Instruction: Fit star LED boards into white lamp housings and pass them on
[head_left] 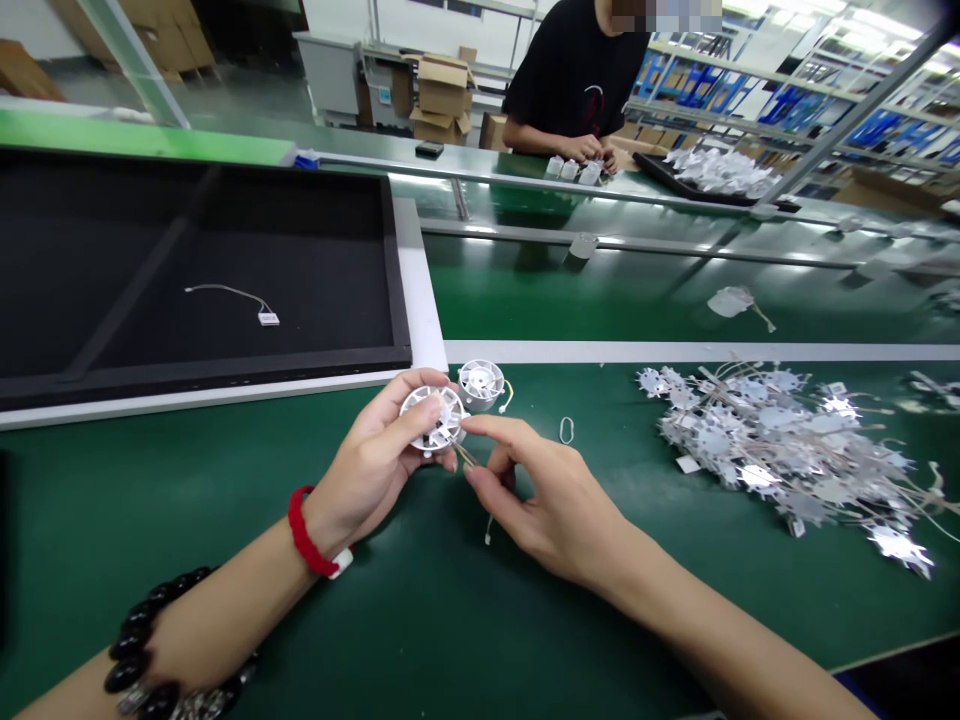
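My left hand [382,435] is closed round a small white round fan housing [433,420], its thumb pressed on the middle of the face. At the housing's right edge, my right hand [536,480] pinches thin wires [469,458] that come out of it. The index fingertip touches the rim. Below the right hand hangs a small white connector [488,538]. A second round white housing [481,382], with a short wire and plug, rests on the green table just behind the held one.
A heap of silvery star-shaped parts with wires [772,440] lies at right. A small wire loop [566,430] is nearer. At left, a black tray [322,260] holds one wired piece [268,318]. Across the conveyor line, a person [577,90] handles clear parts beside a loaded tray.
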